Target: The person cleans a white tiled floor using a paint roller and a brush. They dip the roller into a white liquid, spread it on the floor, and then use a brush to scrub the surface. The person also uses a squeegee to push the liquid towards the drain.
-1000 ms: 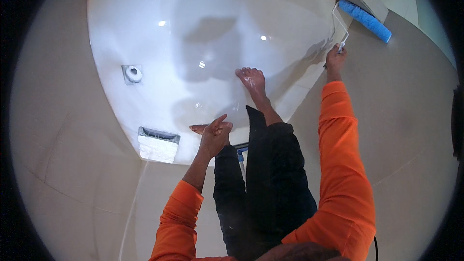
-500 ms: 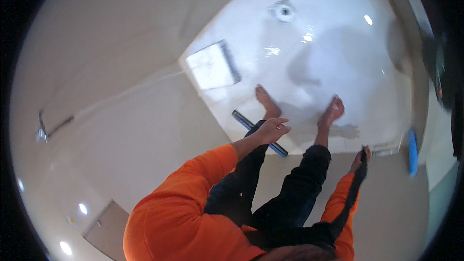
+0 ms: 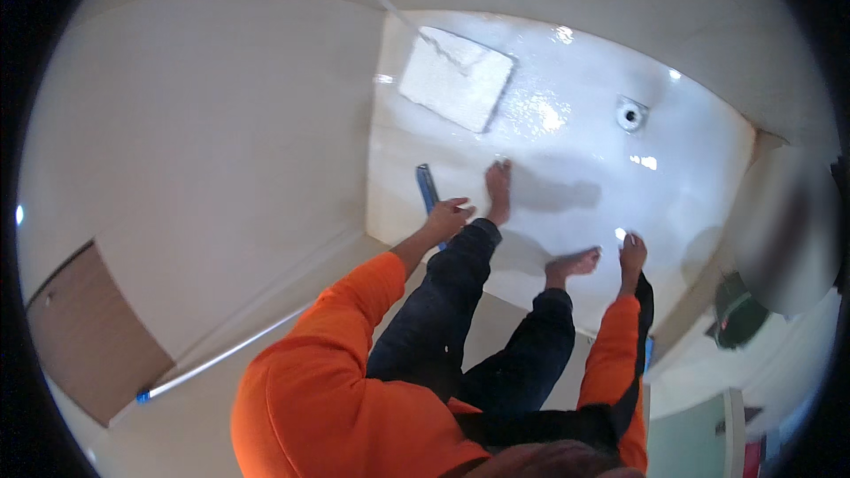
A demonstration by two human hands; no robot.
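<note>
My left hand is over my left knee with its fingers apart and holds nothing. Beside it a long blue and dark bar lies on the wet white floor, partly hidden by the hand and leg. My right hand hangs low in front of the right side of my body, beyond my right foot. Its fingers point forward, with no object visible in them. A black strap runs along my right forearm. Ahead of my left foot a white rectangular mat lies flat.
A round drain is set in the shiny floor. Pale walls enclose it. To the right are a blurred white rounded shape and a green thing. A brown panel is at the far left.
The view has turned, so the mat and drain appear further right. My right hand has moved forward over the floor. My left hand stays near the bar, fingers spread.
</note>
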